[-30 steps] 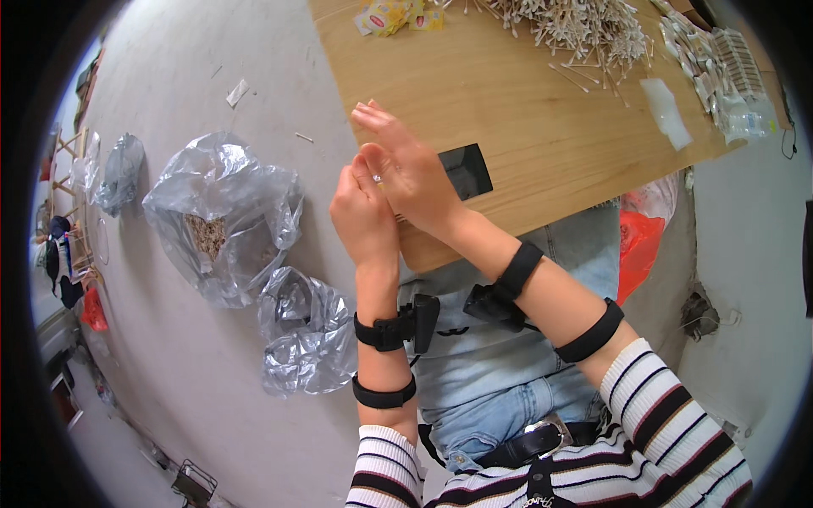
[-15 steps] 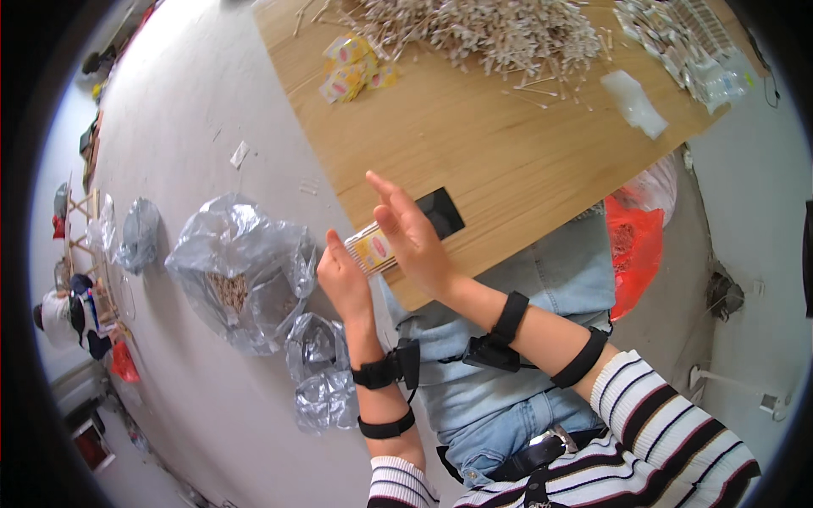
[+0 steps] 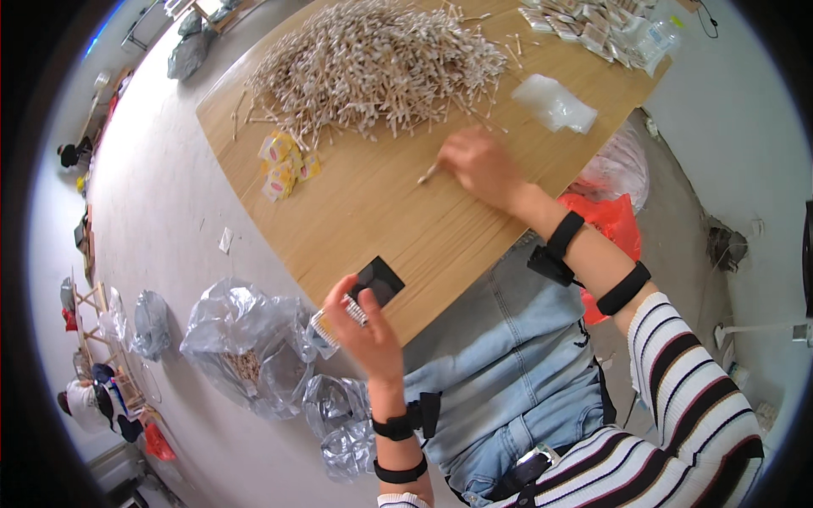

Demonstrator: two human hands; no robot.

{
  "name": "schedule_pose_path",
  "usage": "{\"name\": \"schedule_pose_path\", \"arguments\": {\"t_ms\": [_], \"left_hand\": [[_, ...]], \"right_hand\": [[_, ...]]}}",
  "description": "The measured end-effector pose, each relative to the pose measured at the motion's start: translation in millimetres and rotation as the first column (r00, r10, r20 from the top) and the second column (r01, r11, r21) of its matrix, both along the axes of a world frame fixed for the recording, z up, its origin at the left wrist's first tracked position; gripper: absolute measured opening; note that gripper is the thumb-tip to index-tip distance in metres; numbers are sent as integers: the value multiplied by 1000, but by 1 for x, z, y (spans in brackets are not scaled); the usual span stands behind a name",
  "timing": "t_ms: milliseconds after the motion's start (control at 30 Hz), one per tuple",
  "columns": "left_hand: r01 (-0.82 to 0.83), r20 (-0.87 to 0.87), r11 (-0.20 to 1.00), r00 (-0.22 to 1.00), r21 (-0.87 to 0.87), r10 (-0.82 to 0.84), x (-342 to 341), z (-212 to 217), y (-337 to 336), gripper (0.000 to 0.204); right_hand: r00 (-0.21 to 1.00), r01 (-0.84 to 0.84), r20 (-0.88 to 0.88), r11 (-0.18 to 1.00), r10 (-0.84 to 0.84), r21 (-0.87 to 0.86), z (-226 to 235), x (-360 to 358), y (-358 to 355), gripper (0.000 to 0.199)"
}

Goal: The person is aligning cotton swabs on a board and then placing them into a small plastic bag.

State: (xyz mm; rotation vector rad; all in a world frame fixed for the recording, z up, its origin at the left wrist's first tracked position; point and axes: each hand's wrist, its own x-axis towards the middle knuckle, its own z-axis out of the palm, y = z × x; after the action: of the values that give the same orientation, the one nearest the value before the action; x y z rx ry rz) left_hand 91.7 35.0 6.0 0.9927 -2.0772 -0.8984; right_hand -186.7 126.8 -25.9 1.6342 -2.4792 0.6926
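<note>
At the table's near left edge, my left hand (image 3: 369,337) is closed around a small clear pack of cotton swabs (image 3: 325,332), its white tips showing beside my fingers. A black rectangular object (image 3: 378,280) lies on the table just past those fingers. Over the middle of the table is my right hand (image 3: 481,162), smeared by motion, with its fingers pinched. A short piece of cotton swab (image 3: 428,175) sticks out of the pinch; whether there is more than one I cannot tell. Beyond this hand lies a large heap of loose cotton swabs (image 3: 381,68).
Yellow-and-white printed cards (image 3: 280,166) lie left of the heap. Clear plastic bags (image 3: 555,103) and several filled swab packs (image 3: 593,25) are at the right. A large clear bag (image 3: 246,339) with swabs inside stands on the floor; a red bag (image 3: 611,222) is beyond the table's right edge.
My right hand has left the pack, moved right and farther over the table, and now pinches a swab. The left hand still holds the pack. The view has shifted, showing more of the heap.
</note>
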Motion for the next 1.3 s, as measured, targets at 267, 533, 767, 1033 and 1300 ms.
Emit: {"name": "schedule_pose_path", "arguments": {"t_ms": [267, 533, 767, 1033, 1300], "left_hand": [[194, 1, 971, 981, -139, -196, -57, -46, 18, 26], [208, 37, 961, 978, -184, -205, -57, -47, 19, 27], [204, 42, 970, 979, -132, -200, -55, -39, 18, 39], [149, 98, 962, 987, -229, -129, -58, -41, 18, 61], [228, 184, 938, 965, -259, -184, -61, -38, 19, 78]], "right_hand": [[906, 405, 0, 868, -423, -288, -10, -29, 3, 19], [966, 254, 91, 949, -241, -187, -23, -18, -9, 27], [999, -24, 24, 980, 29, -197, -2, 64, 14, 26], [975, -162, 119, 965, 188, -205, 0, 78, 18, 35], [965, -246, 77, 967, 251, -72, 8, 34, -5, 54]]}}
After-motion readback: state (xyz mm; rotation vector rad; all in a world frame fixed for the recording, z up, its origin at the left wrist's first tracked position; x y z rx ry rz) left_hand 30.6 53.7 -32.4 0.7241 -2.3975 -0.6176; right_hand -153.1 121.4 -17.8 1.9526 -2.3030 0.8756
